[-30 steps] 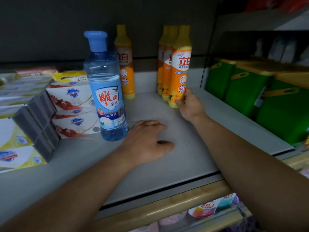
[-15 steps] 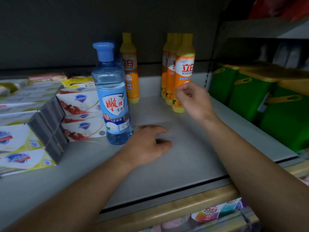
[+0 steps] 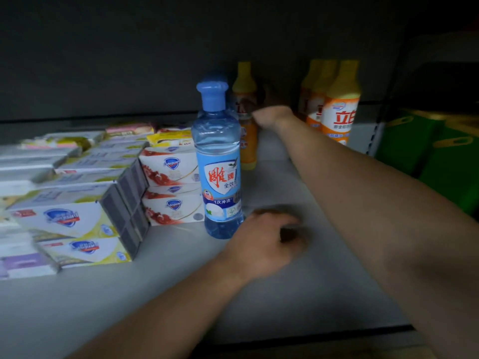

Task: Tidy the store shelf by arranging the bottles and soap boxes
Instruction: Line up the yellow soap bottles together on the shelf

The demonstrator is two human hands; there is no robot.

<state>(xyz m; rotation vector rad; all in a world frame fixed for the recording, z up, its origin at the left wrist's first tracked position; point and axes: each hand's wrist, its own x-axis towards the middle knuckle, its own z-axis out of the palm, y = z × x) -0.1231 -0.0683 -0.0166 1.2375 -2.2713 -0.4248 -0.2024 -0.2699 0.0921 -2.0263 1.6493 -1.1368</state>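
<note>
Head view: right hand point(image 3: 269, 116) reaches the upright lone orange bottle point(image 3: 246, 141), cap up; grip indiscernible. Left hand point(image 3: 264, 244) rests loosely curled on the shelf point(image 3: 298, 294), holding nothing, beside the upright blue bottle point(image 3: 219, 164).

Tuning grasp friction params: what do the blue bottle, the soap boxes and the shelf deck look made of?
Blue bottle: clear tinted plastic, glossy; you see through it above the label, and the cap is opaque blue plastic.
Soap boxes: printed cardboard, slight sheen; sharp folded edges and flat faces.
Shelf deck: smooth pale grey sheet, matte; probably painted metal, though laminate can't be ruled out.
</note>
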